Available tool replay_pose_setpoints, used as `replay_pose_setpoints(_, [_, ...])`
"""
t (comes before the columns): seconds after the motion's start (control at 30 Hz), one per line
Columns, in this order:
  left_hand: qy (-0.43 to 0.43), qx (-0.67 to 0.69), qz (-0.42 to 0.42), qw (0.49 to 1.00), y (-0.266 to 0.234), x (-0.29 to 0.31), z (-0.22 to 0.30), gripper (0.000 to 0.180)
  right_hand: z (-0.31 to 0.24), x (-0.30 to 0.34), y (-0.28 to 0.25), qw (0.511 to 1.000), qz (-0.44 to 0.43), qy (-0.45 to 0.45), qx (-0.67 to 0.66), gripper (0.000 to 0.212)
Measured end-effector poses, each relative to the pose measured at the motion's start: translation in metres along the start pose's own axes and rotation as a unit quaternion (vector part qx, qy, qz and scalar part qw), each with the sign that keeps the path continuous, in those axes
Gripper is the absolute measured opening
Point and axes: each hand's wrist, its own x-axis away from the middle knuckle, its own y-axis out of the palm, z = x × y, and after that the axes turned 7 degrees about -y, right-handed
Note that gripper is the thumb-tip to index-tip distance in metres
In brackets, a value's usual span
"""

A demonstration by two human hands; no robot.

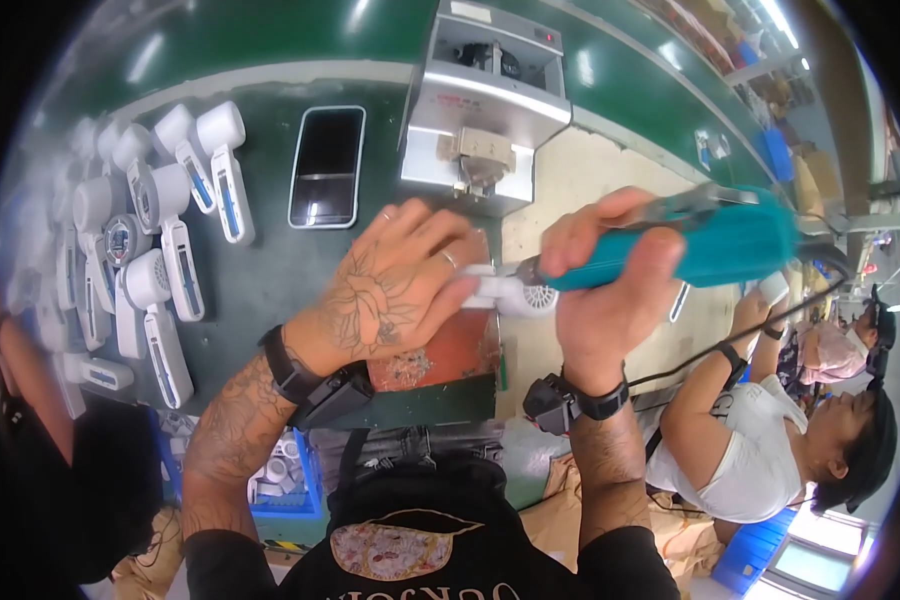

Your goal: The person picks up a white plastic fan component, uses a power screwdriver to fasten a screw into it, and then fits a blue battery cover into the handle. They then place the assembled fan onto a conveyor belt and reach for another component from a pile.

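Observation:
My left hand holds a white handheld fan down over a worn reddish-orange board. The fan's round slotted head points right, and its handle is partly under my fingers. In my right hand is a teal electric screwdriver, lying nearly level with its tip pointing left. That tip is at the fan, near my left fingertips; whether it touches a screw is too small to tell. A black cord runs off the tool's right end.
A grey metal screw feeder stands just beyond my hands. Several white fans with open handles crowd the table's left side, near a phone. A blue crate sits below the edge. A co-worker works at my right.

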Motion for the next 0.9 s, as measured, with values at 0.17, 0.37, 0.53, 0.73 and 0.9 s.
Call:
replay_pose_setpoints(0.17, [0.029, -0.130, 0.042, 0.990, 0.008, 0.003, 0.007, 0.035, -0.012, -0.005, -0.001, 0.999, 0.024, -0.012, -0.017, 0.058])
replay_pose_setpoints(0.37, [0.011, -0.070, 0.031, 0.997, 0.011, 0.003, 0.000, 0.036, 0.003, -0.028, 0.023, 0.995, 0.008, -0.062, 0.072, 0.056])
replay_pose_setpoints(0.53, [0.023, -0.049, 0.047, 0.997, 0.010, 0.002, -0.002, 0.036, 0.018, -0.055, 0.039, 0.985, -0.055, -0.131, 0.096, 0.047])
replay_pose_setpoints(0.73, [0.023, -0.012, 0.057, 0.998, 0.014, 0.001, -0.004, 0.034, 0.043, -0.062, 0.043, 0.987, -0.067, -0.134, 0.060, 0.040])
replay_pose_setpoints(0.9, [0.033, -0.013, 0.083, 0.996, 0.016, 0.003, -0.006, 0.032, 0.035, -0.054, 0.046, 0.992, -0.068, -0.079, 0.076, 0.036])
